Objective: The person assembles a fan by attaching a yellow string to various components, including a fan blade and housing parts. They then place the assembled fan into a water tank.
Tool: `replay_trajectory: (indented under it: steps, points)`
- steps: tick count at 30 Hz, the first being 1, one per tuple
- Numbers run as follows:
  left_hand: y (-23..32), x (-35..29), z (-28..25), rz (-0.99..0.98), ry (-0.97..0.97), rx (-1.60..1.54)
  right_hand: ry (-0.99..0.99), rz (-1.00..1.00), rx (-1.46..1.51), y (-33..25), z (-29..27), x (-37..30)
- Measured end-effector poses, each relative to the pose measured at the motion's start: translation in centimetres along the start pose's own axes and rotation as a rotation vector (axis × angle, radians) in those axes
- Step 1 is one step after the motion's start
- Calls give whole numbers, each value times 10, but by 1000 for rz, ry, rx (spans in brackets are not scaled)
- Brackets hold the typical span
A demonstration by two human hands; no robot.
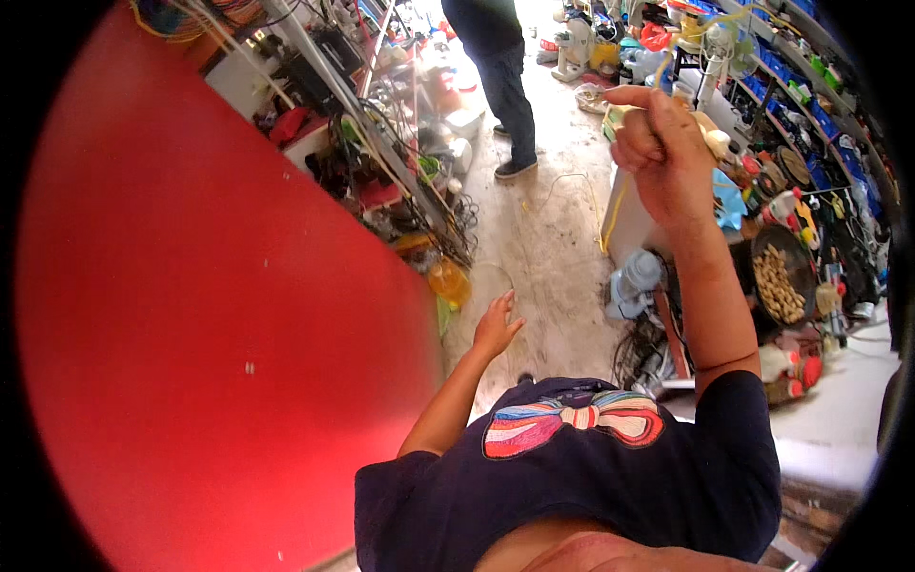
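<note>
My right hand [664,153] is raised on the right, its fingers curled and the index finger reaching out to the left. A thin yellow cord [664,69] runs up and away from the top of this hand, and the fingers appear closed on it. Below the hand, another yellow length hangs beside a pale panel and continues thinly across the floor. Lower down and nearer my body, my left hand [498,327] hovers over the floor, fingers apart and holding nothing that I can make out.
A large red panel [219,334] fills the left side. Cluttered metal shelving [381,143] stands beyond it. Ahead, a person in dark trousers [510,95] stands on the stained floor [562,305]. On the right are a pan of brown pieces [780,284], bottles, a clear plastic jug [636,281] and blue bins.
</note>
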State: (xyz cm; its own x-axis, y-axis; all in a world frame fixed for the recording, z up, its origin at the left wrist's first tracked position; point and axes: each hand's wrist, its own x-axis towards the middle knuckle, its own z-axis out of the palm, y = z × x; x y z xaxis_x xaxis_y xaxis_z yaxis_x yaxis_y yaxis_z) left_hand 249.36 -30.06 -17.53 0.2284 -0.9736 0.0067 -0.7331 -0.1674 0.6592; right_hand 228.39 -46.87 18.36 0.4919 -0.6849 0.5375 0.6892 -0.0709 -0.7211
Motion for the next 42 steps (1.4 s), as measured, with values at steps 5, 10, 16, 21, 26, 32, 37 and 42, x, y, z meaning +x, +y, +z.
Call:
replay_trajectory:
  steps: [5, 10, 16, 21, 26, 32, 37, 42]
  points:
    - [-26, 194, -18, 19, -59, -26, 166, -41, -22, 75, -76, 110]
    - [-44, 383, 0, 153, 21, 48, 178, -58, -2, 127, -150, 228]
    - [-42, 600, 21, 174, -193, 9, 94, -3, 153, 174, -271, 374]
    - [-49, 756, 14, 226, -347, -21, 160, 72, 78, 224, -354, 515]
    - [-54, 913, 5, 206, -449, -51, 121, 130, 3, 273, -451, 639]
    - [-71, 1119, -3, 198, -545, 6, 278, 175, -285, 327, -561, 781]
    - [-62, 1303, 31, 312, -492, 21, 300, 152, -360, 350, -662, 897]
    - [-79, 1526, 114, 647, -617, 524, 202, 82, -347, 398, -791, 1000]
